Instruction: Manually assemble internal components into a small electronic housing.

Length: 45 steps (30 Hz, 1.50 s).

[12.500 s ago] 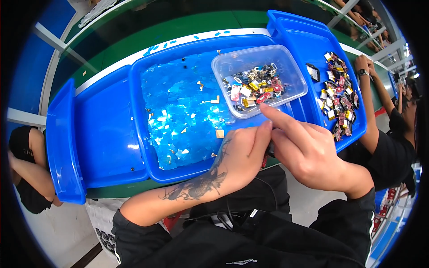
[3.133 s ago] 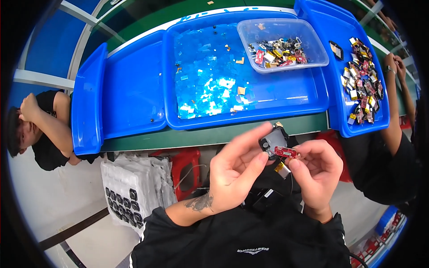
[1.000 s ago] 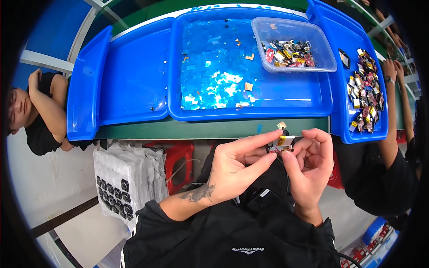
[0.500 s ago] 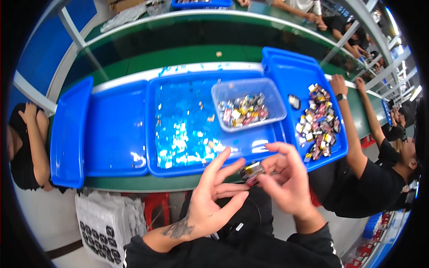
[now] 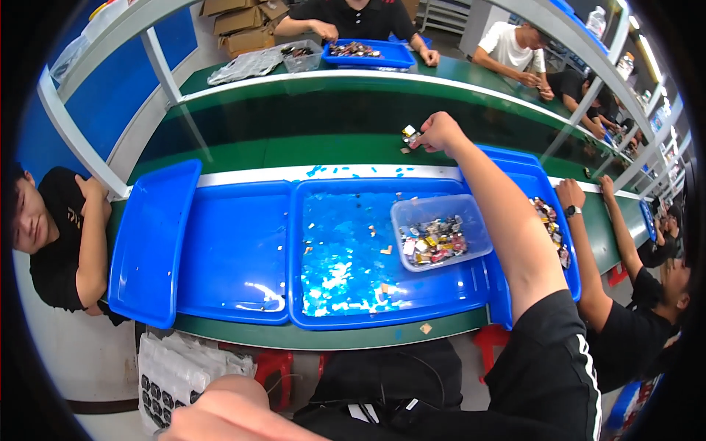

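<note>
My right arm stretches over the trays to the green surface beyond them. There my right hand (image 5: 441, 134) has its fingers pinched at a small electronic part (image 5: 410, 135) with yellow, black and reddish faces. A tan scrap (image 5: 405, 151) lies just below it. My left hand (image 5: 224, 417) is low at the lower edge, close to the camera, its fingers cut off or hidden. A clear plastic tub (image 5: 480, 229) holding several similar small parts stands in a blue tray (image 5: 296, 253) scattered with blue film pieces. My forearm partly covers another blue tray (image 5: 507, 156) with more parts.
An emptier blue tray (image 5: 232, 242) and a tilted one (image 5: 151, 246) stand left. A white rail (image 5: 243, 176) runs behind the trays, with metal posts around. Co-workers sit at left, right and across. A red stool (image 5: 491, 345) and stacked clear packing trays (image 5: 184, 367) are below.
My right hand has gone from in front of the tub to the far green surface with the small part. My left hand has dropped back toward the lower left. The view has shifted.
</note>
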Each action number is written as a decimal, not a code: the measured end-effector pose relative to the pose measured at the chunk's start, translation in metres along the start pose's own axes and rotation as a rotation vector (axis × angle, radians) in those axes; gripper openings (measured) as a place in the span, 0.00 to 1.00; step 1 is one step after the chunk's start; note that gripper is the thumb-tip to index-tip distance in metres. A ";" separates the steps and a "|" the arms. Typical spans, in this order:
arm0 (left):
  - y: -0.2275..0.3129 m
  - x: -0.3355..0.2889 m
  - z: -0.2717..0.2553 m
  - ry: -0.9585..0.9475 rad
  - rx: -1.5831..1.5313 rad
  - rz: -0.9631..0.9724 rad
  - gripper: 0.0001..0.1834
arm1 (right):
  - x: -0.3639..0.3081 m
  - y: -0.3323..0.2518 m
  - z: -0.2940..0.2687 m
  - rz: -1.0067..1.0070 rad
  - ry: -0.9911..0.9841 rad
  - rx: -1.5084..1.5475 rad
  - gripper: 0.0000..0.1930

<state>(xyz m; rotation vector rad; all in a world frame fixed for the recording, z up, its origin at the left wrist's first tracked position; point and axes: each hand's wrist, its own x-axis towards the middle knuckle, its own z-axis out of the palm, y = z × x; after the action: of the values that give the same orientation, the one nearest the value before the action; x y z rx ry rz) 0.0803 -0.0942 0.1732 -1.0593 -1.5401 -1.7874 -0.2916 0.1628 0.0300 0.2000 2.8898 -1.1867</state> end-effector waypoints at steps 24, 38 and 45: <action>-0.163 -0.028 -0.015 -0.209 0.973 0.111 0.12 | -0.187 0.083 -0.157 -0.392 -0.296 -0.560 0.10; -0.170 -0.039 0.005 -0.045 0.380 -0.495 0.22 | -0.229 0.069 -0.144 -0.252 0.197 -0.137 0.06; -0.155 -0.045 0.027 -0.236 -0.473 -1.022 0.23 | -0.292 -0.005 -0.046 -0.530 -0.113 0.329 0.08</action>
<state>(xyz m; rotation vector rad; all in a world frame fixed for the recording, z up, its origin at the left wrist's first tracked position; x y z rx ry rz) -0.0163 -0.0414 0.0521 -0.7077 -2.0701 -2.9004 -0.0003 0.1584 0.0829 -0.6501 2.7058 -1.6722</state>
